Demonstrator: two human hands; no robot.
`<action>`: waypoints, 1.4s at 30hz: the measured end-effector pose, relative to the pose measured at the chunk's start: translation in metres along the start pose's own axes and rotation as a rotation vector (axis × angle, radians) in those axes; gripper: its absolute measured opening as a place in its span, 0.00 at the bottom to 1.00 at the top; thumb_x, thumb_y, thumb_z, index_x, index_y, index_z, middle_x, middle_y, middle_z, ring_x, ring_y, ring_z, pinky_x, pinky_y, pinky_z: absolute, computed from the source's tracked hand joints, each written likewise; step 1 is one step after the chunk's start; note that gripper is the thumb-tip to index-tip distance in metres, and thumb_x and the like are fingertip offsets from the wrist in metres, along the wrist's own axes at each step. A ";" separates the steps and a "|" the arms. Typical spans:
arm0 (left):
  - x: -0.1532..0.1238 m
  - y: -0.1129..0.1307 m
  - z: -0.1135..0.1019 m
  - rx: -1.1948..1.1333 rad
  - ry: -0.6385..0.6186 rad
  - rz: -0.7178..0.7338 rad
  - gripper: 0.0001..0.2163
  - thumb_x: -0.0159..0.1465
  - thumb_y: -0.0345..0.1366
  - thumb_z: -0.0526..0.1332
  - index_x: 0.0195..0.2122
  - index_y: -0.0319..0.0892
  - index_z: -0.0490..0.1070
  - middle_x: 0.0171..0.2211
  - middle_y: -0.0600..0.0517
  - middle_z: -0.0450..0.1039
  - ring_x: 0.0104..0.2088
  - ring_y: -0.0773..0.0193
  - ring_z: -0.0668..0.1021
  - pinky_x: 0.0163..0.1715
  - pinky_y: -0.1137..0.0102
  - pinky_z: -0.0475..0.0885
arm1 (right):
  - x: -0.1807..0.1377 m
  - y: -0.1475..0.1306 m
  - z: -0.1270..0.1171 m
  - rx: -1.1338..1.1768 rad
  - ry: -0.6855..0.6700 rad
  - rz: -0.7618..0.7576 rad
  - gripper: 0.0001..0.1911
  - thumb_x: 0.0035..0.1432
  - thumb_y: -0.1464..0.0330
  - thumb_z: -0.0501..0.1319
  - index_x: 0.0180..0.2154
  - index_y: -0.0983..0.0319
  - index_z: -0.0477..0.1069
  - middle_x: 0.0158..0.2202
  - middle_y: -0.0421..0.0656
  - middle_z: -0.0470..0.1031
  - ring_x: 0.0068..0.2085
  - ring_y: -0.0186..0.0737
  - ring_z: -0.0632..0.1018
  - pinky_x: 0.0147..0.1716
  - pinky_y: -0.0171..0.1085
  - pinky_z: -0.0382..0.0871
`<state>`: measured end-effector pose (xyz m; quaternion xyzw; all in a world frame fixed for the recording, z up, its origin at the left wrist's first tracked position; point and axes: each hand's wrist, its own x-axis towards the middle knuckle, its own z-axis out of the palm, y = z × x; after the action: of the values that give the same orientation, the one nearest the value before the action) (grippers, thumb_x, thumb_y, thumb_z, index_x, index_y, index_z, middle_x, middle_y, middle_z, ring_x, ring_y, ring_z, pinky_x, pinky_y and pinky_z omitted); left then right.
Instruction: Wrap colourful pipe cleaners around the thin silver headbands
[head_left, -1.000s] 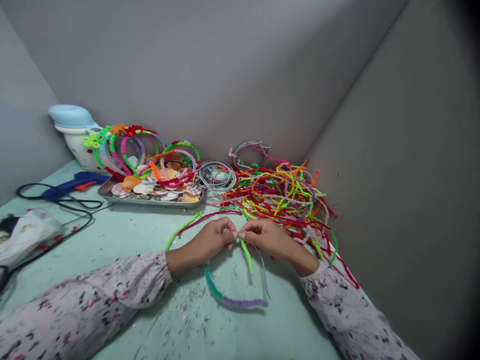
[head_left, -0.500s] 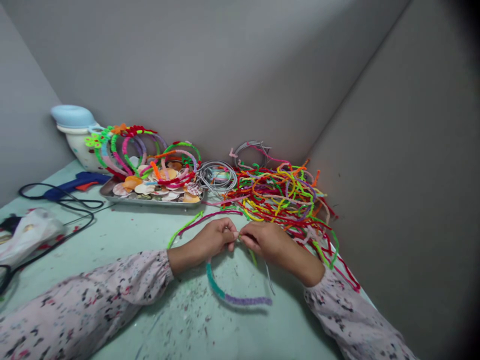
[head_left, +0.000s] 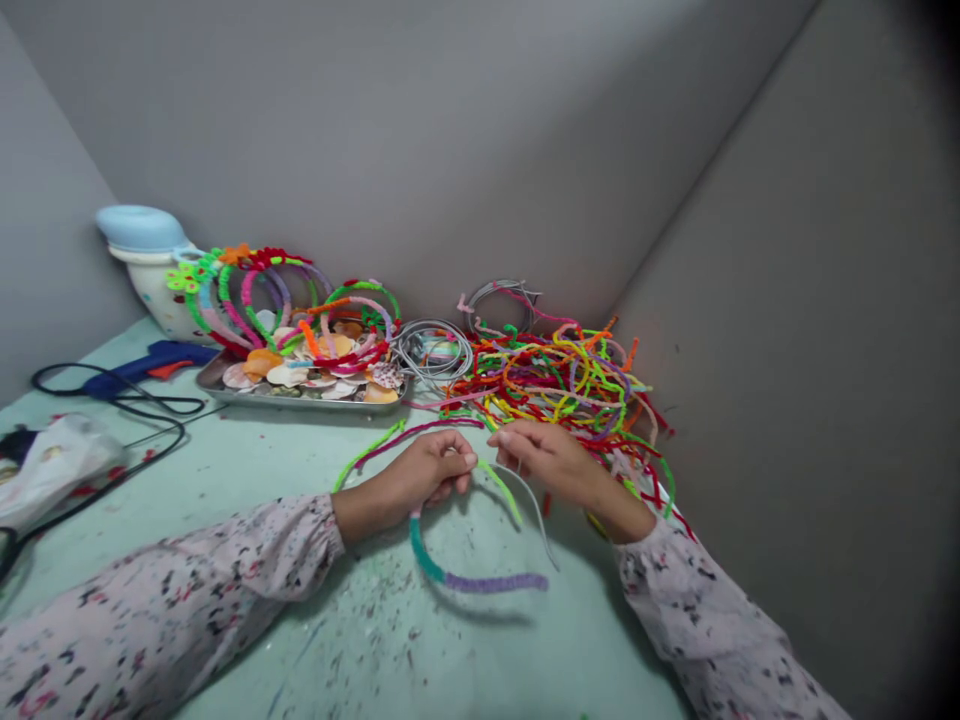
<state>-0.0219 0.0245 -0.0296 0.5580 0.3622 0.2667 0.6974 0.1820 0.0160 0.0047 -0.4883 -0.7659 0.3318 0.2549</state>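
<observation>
My left hand (head_left: 431, 470) is closed in a pinch on a partly wrapped wire headband, whose lower arc carries a teal and purple fuzzy covering (head_left: 487, 583). From its fingertips come a lime-green pipe cleaner (head_left: 506, 492), with its end hanging loose, and the bare grey wire end (head_left: 541, 515), which curves down to the right. My right hand (head_left: 544, 460) hovers just right of the left, its fingers loosely curled and apart from the green pipe cleaner. Nothing shows between its fingertips. A lime-green and a magenta pipe cleaner (head_left: 409, 437) lie behind my left hand.
A metal tray (head_left: 300, 402) of seashells stands at the back, with colourful finished headbands (head_left: 251, 290) above it. Wire coils (head_left: 433, 350) and a heap of pipe cleaners (head_left: 570, 380) lie to its right. At left are a blue glue gun (head_left: 142, 368), its black cord and a white bag (head_left: 67, 460).
My right hand has parted from the left fingertips and shifted slightly right and up. The green pipe cleaner and the bare wire end now show more fully between the hands.
</observation>
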 end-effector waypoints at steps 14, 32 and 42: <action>-0.002 0.006 0.001 -0.111 0.045 0.030 0.06 0.61 0.38 0.57 0.32 0.42 0.61 0.21 0.58 0.65 0.12 0.78 0.56 0.11 0.78 0.47 | 0.001 0.011 0.009 0.435 -0.092 0.036 0.19 0.53 0.59 0.65 0.43 0.63 0.75 0.41 0.45 0.77 0.40 0.39 0.76 0.41 0.38 0.68; -0.002 0.001 0.001 -0.198 -0.054 -0.019 0.09 0.62 0.40 0.58 0.30 0.40 0.63 0.23 0.57 0.67 0.11 0.80 0.55 0.09 0.79 0.48 | 0.000 0.008 0.015 0.171 0.080 -0.128 0.12 0.54 0.60 0.65 0.34 0.63 0.77 0.31 0.43 0.77 0.32 0.37 0.75 0.32 0.35 0.67; -0.003 0.009 0.000 -0.269 -0.162 -0.112 0.07 0.61 0.36 0.59 0.29 0.39 0.64 0.20 0.59 0.66 0.10 0.80 0.52 0.08 0.79 0.46 | -0.004 0.006 0.001 -0.259 0.058 -0.541 0.07 0.61 0.70 0.59 0.39 0.61 0.76 0.33 0.45 0.78 0.35 0.38 0.76 0.36 0.36 0.68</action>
<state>-0.0238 0.0244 -0.0199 0.4581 0.2966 0.2276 0.8064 0.1867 0.0144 -0.0009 -0.3044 -0.8965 0.1374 0.2911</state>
